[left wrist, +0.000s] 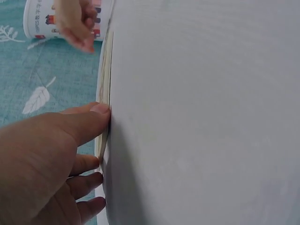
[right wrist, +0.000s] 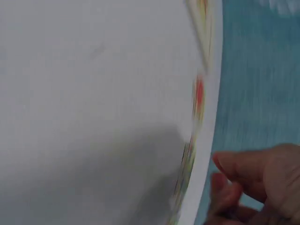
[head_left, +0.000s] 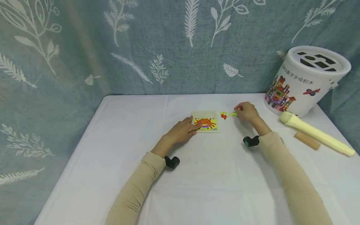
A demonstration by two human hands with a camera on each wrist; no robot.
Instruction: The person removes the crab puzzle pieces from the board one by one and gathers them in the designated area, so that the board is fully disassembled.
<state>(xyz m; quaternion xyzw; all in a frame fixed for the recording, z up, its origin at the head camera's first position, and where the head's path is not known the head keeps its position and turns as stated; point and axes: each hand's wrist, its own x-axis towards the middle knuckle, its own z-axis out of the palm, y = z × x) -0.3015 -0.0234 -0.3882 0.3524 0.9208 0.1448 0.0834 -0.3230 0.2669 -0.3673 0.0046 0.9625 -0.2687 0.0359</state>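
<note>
A small jigsaw puzzle board with a pale frame and an orange crab picture lies flat on the white table. My left hand rests at its left side, thumb over the picture and fingers along the edge. The upper strip inside the frame shows pale, bare backing. Right of the board lies a red and yellow puzzle piece, and beyond it a yellow-green puzzle piece. Over that piece hovers my right hand, fingers bent, nothing visible between them. In the right wrist view the right hand is blurred.
A white bucket with a slotted lid stands at the back right. Before it lie a long pale yellow stick and a flat brown block. A teal leaf-patterned curtain hangs behind the table.
</note>
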